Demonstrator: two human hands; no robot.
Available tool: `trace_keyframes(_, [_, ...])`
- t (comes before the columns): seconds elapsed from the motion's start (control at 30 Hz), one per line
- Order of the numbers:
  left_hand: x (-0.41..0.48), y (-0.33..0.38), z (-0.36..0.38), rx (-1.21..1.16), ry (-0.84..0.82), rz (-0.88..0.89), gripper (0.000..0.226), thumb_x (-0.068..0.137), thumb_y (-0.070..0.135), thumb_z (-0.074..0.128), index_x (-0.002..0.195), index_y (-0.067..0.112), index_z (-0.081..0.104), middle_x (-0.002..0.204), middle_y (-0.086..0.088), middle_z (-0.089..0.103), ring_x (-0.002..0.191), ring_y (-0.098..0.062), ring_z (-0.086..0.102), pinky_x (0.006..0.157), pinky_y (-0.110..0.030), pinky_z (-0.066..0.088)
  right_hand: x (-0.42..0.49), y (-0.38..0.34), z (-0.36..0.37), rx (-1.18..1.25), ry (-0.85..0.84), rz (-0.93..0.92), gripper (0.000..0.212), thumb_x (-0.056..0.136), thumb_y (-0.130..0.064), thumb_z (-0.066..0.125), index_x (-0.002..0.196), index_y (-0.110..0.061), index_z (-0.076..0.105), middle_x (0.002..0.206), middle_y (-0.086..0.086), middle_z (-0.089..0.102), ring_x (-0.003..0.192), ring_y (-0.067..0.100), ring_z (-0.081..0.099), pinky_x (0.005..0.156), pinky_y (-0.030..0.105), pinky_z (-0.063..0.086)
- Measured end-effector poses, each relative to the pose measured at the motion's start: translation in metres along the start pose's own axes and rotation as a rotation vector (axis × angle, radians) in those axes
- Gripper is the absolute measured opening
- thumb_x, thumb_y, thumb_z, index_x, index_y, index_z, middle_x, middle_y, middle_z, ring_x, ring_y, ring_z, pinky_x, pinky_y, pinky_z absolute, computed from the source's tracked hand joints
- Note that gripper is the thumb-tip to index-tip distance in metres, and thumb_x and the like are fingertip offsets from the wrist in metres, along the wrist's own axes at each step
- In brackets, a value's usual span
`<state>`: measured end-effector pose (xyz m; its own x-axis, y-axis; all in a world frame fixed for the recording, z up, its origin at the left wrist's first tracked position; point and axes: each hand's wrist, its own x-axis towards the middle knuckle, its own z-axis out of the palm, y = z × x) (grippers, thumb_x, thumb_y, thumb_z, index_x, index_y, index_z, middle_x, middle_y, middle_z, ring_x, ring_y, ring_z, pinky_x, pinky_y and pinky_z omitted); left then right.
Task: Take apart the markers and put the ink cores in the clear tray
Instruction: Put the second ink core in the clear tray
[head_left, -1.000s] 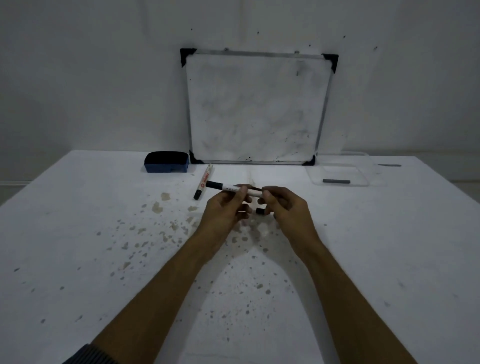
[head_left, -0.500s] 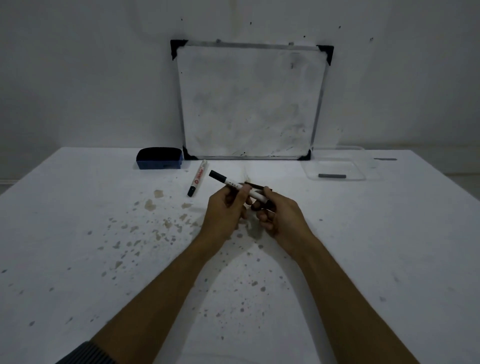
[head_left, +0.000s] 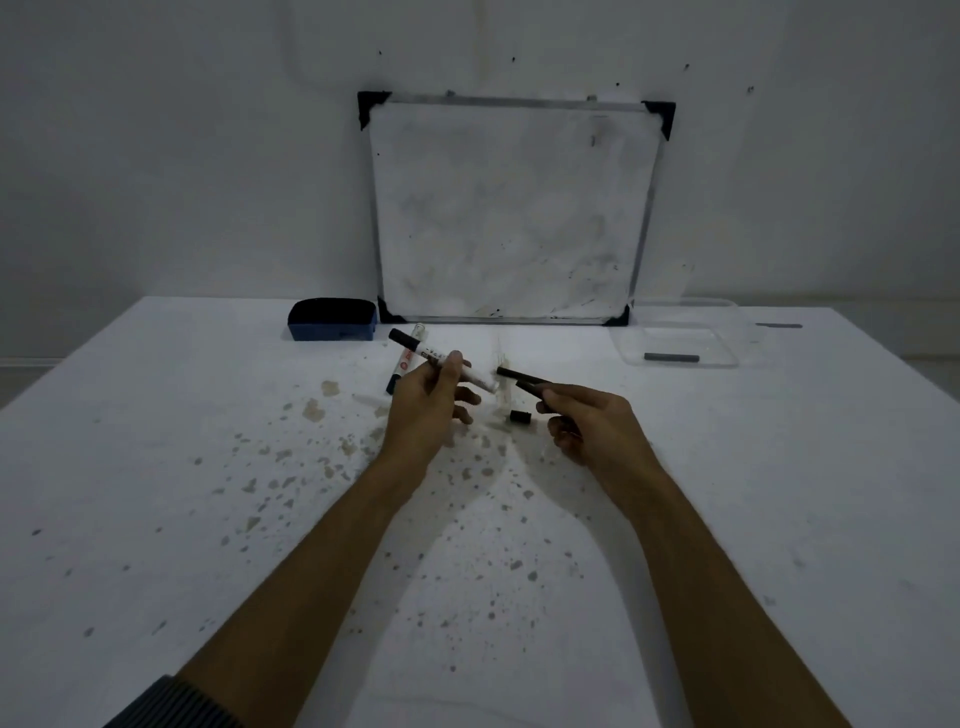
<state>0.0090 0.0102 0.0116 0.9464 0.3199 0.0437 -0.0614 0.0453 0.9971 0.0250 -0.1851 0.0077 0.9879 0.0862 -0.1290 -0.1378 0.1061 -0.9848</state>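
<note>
My left hand (head_left: 434, 402) grips a white marker barrel (head_left: 475, 378) with a black cap at its far end, tilted up to the left. My right hand (head_left: 592, 423) pinches a thin black ink core (head_left: 522, 378), fully clear of the barrel's open end and pointing toward it. A small black end plug (head_left: 520, 417) lies on the table between my hands. A second white marker (head_left: 405, 364) lies behind my left hand, partly hidden. The clear tray (head_left: 727, 340) sits at the far right with one dark ink core (head_left: 671, 357) in it.
A whiteboard (head_left: 511, 208) leans against the wall at the back of the white, stain-speckled table (head_left: 208, 467). A blue eraser (head_left: 333, 319) sits left of the whiteboard. A thin dark stick (head_left: 778, 326) lies beyond the tray.
My hands were together on the marker; the right hand has since pulled the black core out and moved right, leaving a gap to the barrel. The end plug now shows on the table.
</note>
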Motion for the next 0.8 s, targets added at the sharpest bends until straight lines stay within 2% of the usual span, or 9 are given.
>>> trace_keyframes(0.07, [0.001, 0.002, -0.006, 0.131, -0.059, -0.02, 0.034, 0.107, 0.032, 0.051, 0.111, 0.003, 0.07, 0.087, -0.013, 0.075, 0.069, -0.016, 0.068, 0.059, -0.029, 0.057, 0.0, 0.003, -0.002, -0.086, 0.047, -0.068, 0.015, 0.096, -0.013, 0.069, 0.108, -0.01, 0.078, 0.08, 0.002, 0.075, 0.054, 0.007, 0.057, 0.048, 0.019, 0.044])
trace_keyframes(0.17, [0.001, 0.003, -0.013, 0.595, -0.146, 0.047, 0.037, 0.107, 0.038, 0.048, 0.106, 0.008, 0.07, 0.074, 0.0, 0.067, 0.063, -0.01, 0.061, 0.061, -0.023, 0.05, 0.003, 0.009, -0.002, -0.186, 0.096, -0.15, 0.018, 0.095, -0.015, 0.071, 0.111, -0.01, 0.077, 0.081, 0.002, 0.076, 0.056, 0.004, 0.062, 0.053, 0.018, 0.049])
trace_keyframes(0.23, [0.001, 0.002, -0.015, 0.792, -0.137, 0.117, 0.034, 0.104, 0.042, 0.053, 0.102, 0.013, 0.07, 0.075, 0.005, 0.066, 0.068, -0.008, 0.059, 0.063, -0.02, 0.043, 0.005, 0.013, -0.002, -0.26, 0.105, -0.192, 0.02, 0.094, -0.017, 0.073, 0.112, -0.012, 0.078, 0.081, 0.004, 0.077, 0.063, 0.007, 0.067, 0.063, 0.023, 0.056])
trace_keyframes(0.33, [-0.001, -0.002, -0.014, 0.859, -0.1, 0.138, 0.035, 0.099, 0.041, 0.064, 0.119, 0.013, 0.069, 0.09, -0.002, 0.076, 0.075, -0.009, 0.064, 0.075, -0.024, 0.048, 0.007, 0.019, -0.001, -0.398, 0.115, -0.271, 0.021, 0.094, -0.021, 0.073, 0.113, -0.015, 0.078, 0.092, 0.003, 0.078, 0.082, 0.012, 0.073, 0.084, 0.032, 0.061])
trace_keyframes(0.37, [-0.003, -0.004, -0.014, 0.877, -0.097, 0.14, 0.034, 0.097, 0.04, 0.067, 0.118, 0.013, 0.067, 0.09, -0.002, 0.076, 0.075, -0.008, 0.065, 0.074, -0.024, 0.049, 0.007, 0.02, -0.001, -0.469, 0.127, -0.308, 0.021, 0.094, -0.023, 0.073, 0.114, -0.017, 0.078, 0.1, 0.001, 0.078, 0.09, 0.011, 0.072, 0.087, 0.026, 0.059])
trace_keyframes(0.43, [-0.006, -0.007, -0.014, 0.941, -0.096, 0.164, 0.029, 0.096, 0.037, 0.069, 0.109, 0.013, 0.065, 0.088, 0.0, 0.071, 0.076, -0.01, 0.065, 0.068, -0.024, 0.051, 0.006, 0.023, 0.001, -0.594, 0.165, -0.372, 0.021, 0.095, -0.025, 0.072, 0.114, -0.018, 0.077, 0.11, 0.0, 0.073, 0.1, 0.01, 0.068, 0.084, 0.009, 0.049])
trace_keyframes(0.5, [-0.007, -0.008, -0.013, 0.994, -0.095, 0.185, 0.025, 0.096, 0.034, 0.068, 0.101, 0.01, 0.063, 0.088, -0.002, 0.069, 0.077, -0.015, 0.065, 0.067, -0.029, 0.053, 0.006, 0.025, 0.002, -0.658, 0.19, -0.405, 0.021, 0.094, -0.025, 0.072, 0.113, -0.018, 0.077, 0.112, 0.003, 0.069, 0.101, 0.012, 0.065, 0.08, 0.005, 0.043])
trace_keyframes(0.63, [-0.012, -0.009, -0.008, 1.124, -0.084, 0.257, 0.023, 0.098, 0.033, 0.063, 0.097, 0.009, 0.061, 0.084, -0.002, 0.061, 0.075, -0.016, 0.058, 0.065, -0.03, 0.047, 0.006, 0.023, 0.0, -0.749, 0.186, -0.398, 0.022, 0.094, -0.03, 0.072, 0.111, -0.018, 0.079, 0.109, 0.002, 0.077, 0.1, 0.013, 0.068, 0.089, 0.023, 0.051])
trace_keyframes(0.8, [-0.017, -0.015, -0.006, 1.278, -0.016, 0.309, 0.03, 0.096, 0.047, 0.058, 0.102, 0.018, 0.063, 0.092, 0.001, 0.065, 0.081, -0.017, 0.064, 0.069, -0.034, 0.054, 0.001, 0.018, -0.001, -0.763, 0.191, -0.383, 0.023, 0.096, -0.032, 0.069, 0.11, -0.016, 0.079, 0.107, 0.001, 0.079, 0.099, 0.013, 0.07, 0.092, 0.026, 0.053])
